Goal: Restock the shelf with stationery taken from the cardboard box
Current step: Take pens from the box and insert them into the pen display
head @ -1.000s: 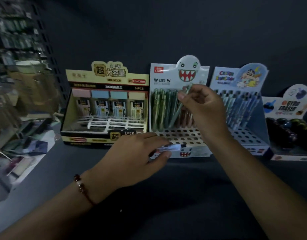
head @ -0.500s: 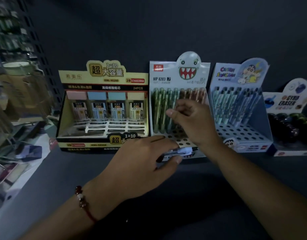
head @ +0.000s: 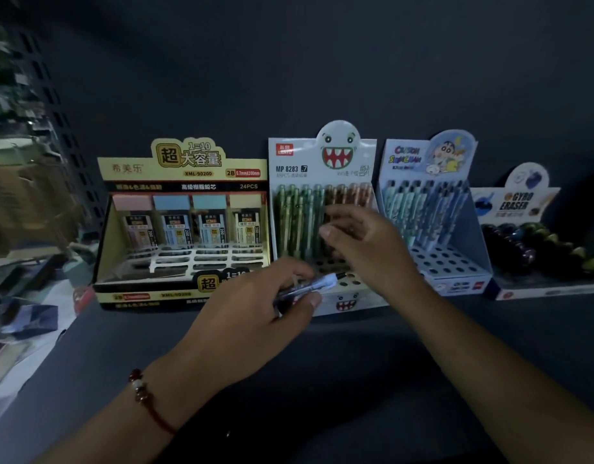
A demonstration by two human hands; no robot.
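The dark shelf has bare room in front of four display boxes standing side by side along the back. The yellow lead box reads "XML-90200", "2B" and "24PCS". The monster pencil box reads "MP 8283". The blue pencil box stands next, then one reading "GYRO ERASER". The left hand grips pencils at the monster box's front edge. The right hand, blurry, reaches among standing pencils; its grip cannot be told.

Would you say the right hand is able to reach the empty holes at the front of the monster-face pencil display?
Probably yes. The right hand hovers just above the empty holes of the monster-face display; only the pencil gripped in the left hand lies across the near-left ones.
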